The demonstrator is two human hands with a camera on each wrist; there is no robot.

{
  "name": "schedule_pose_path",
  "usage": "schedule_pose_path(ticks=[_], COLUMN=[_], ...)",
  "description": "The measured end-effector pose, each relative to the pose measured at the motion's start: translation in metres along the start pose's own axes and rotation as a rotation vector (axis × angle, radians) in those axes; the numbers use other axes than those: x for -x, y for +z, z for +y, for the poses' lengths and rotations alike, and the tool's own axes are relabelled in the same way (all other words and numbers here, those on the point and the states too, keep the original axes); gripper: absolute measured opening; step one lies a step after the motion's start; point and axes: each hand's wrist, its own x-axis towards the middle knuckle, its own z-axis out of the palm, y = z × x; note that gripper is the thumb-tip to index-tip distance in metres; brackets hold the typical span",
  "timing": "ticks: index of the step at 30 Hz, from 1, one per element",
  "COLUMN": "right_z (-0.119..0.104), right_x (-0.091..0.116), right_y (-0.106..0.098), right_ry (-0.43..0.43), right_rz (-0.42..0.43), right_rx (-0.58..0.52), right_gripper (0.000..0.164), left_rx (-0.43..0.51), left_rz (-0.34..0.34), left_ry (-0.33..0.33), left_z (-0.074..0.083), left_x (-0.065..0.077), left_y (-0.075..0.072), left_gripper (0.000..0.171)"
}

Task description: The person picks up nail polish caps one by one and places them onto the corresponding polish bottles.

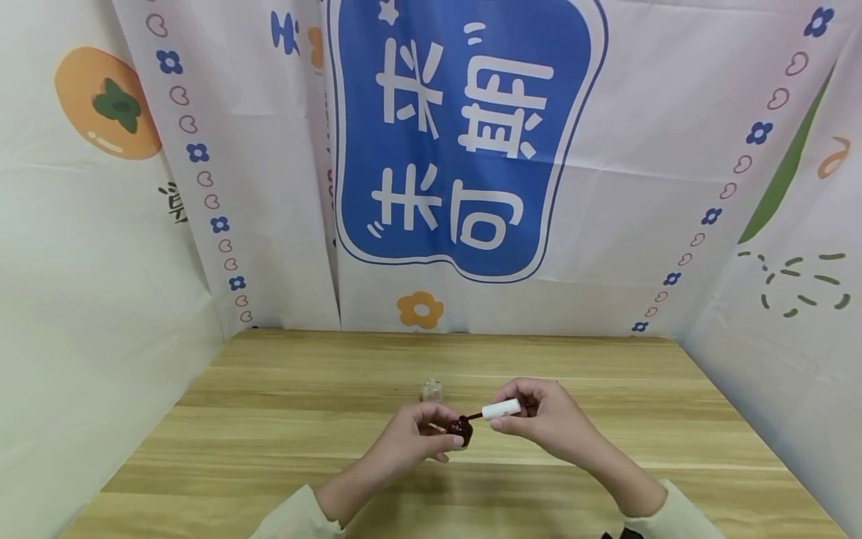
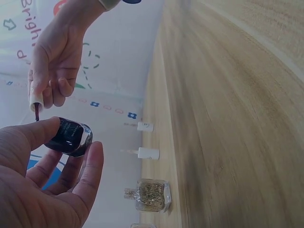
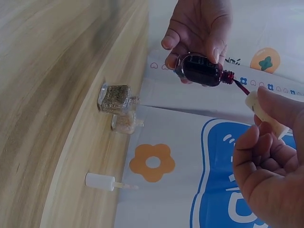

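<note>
My left hand (image 1: 419,432) pinches a small nail polish bottle (image 3: 199,69) of dark red polish between thumb and fingers, its neck tipped toward the right hand. My right hand (image 1: 548,418) grips the white cap (image 1: 501,409) of a nail polish brush. The red-coated brush (image 3: 242,87) points at the bottle's open mouth, its tip at the rim. Behind the left hand a glitter polish bottle (image 3: 114,99) stands uncapped on the table, with a paler bottle (image 3: 123,123) beside it.
Two white brush caps (image 2: 148,153) stand on the wooden table (image 1: 283,419) with their brushes upward, seen in the left wrist view. Printed cloth (image 1: 626,247) hangs at the table's back and both sides.
</note>
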Motion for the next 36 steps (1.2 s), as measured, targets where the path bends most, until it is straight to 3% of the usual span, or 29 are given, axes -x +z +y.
schedule_pose_path(ticks=[36], right_z=[0.0043], right_x=[-0.0026], right_y=[0.0017], right_ry=[0.018], right_rz=[-0.054], right_rx=[-0.07], right_gripper=[0.023], left_rx=[-0.019], left_rz=[-0.029], left_ry=[-0.009], left_z=[-0.0037], left_x=[-0.0019], left_y=[0.005], left_gripper=[0.023])
